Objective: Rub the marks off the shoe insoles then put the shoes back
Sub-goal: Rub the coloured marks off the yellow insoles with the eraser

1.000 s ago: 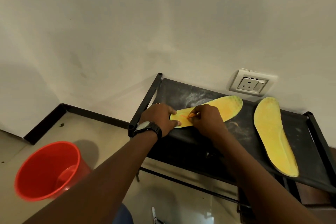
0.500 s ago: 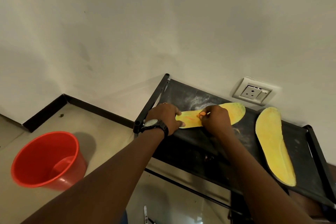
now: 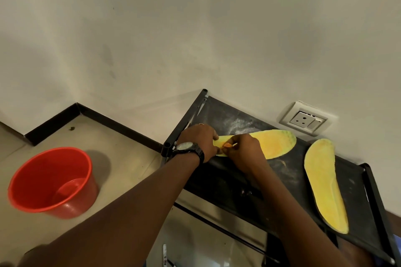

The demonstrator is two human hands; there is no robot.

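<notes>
Two yellow insoles lie on the black top shelf (image 3: pixel 243 171) of a rack. The left insole (image 3: pixel 273 143) lies crosswise; its heel end is pinned under my left hand (image 3: pixel 199 141), which wears a black watch. My right hand (image 3: pixel 243 149) pinches a small orange eraser (image 3: pixel 227 145) against that insole near the heel, right beside my left fingers. The second insole (image 3: pixel 323 182) lies lengthwise at the right, untouched. No shoes are in view.
A red bucket (image 3: pixel 52 182) stands on the tiled floor at the left. A wall socket (image 3: pixel 303 119) sits just behind the rack. White dust streaks the shelf. A marker pen (image 3: pixel 165 254) lies on the floor below the rack.
My right hand slid the eraser along the insole, out toward the middle and back toward the heel beside my left hand. The left hand stayed put. The view shifted slightly.
</notes>
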